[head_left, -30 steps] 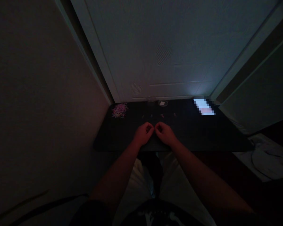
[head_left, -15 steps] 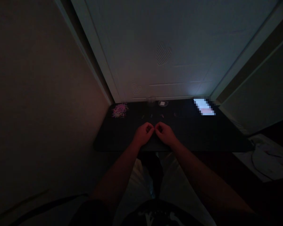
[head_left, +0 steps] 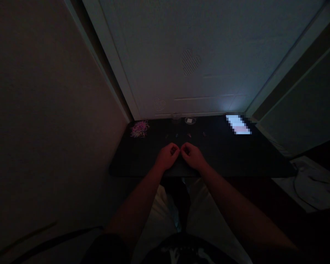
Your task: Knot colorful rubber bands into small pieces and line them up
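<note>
Left hand [head_left: 167,157] and right hand [head_left: 193,157] curled, fingertips nearly meeting over black table [head_left: 236,156]; cannot tell whether anything is pinched. Pinkish slender pieces [head_left: 189,135]: near table's middle. Advise steady wrists, light fingertip pressure

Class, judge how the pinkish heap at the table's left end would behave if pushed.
The pinkish heap would probably spread rather than slide whole, since it looks like many thin strands. Stray ends along its edge suggest some may trail behind.
</note>
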Demonstrator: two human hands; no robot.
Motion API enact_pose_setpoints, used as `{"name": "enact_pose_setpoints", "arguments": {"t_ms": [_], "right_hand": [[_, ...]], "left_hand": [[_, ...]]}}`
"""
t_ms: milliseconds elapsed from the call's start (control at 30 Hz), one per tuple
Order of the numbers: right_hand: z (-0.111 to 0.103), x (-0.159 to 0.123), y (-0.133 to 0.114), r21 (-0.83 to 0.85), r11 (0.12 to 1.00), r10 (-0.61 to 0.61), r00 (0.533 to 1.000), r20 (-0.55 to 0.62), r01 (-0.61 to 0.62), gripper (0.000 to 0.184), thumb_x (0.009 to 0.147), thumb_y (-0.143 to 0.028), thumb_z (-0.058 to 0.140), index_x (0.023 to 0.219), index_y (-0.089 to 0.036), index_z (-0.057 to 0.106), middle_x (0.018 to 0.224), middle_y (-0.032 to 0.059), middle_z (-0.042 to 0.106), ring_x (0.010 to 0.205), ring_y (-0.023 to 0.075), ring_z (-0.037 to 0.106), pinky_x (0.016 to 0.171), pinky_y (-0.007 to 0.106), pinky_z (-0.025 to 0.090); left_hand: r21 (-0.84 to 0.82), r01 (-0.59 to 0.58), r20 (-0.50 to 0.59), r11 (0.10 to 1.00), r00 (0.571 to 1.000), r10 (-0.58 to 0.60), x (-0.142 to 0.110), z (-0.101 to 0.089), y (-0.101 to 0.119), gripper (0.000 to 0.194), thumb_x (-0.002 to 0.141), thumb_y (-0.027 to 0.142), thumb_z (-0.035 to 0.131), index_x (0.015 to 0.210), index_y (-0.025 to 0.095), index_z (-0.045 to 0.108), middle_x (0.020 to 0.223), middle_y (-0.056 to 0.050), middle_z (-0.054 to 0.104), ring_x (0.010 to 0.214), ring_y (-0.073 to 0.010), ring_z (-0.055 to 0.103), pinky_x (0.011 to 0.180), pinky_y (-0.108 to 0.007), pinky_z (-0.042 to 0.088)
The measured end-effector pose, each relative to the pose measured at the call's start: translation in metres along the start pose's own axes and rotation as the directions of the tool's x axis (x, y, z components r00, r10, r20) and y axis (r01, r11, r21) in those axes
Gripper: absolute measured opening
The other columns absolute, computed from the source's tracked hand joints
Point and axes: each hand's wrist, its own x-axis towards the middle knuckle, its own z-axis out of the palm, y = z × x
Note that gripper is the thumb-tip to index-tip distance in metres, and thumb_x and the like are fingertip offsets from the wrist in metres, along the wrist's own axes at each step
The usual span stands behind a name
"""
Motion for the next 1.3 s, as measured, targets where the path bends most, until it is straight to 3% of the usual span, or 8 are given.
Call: {"name": "enact_pose_setpoints", "arguments": {"t_ms": [1300], "right_hand": [[0.0012,0.001,0.0021,-0.003,1.0,0.001,1.0,0.001,-0.001,0.005,0.074,-0.024,0.05,0.071,-0.02,0.049,0.062,-0.002,0.053,0.058,0.0116,0.048,0.055,0.024,0.036]], "left_hand": [[0.014,-0.001,0.0,1.0,1.0,0.001,0.0002,0.0002,-0.0022,0.015,0.083,0.03,0.048,0.087,0.018,0.056,0.079,0.0,0.062,0.068,-0.0109,0.055,0.063,-0.023,0.041]]}}
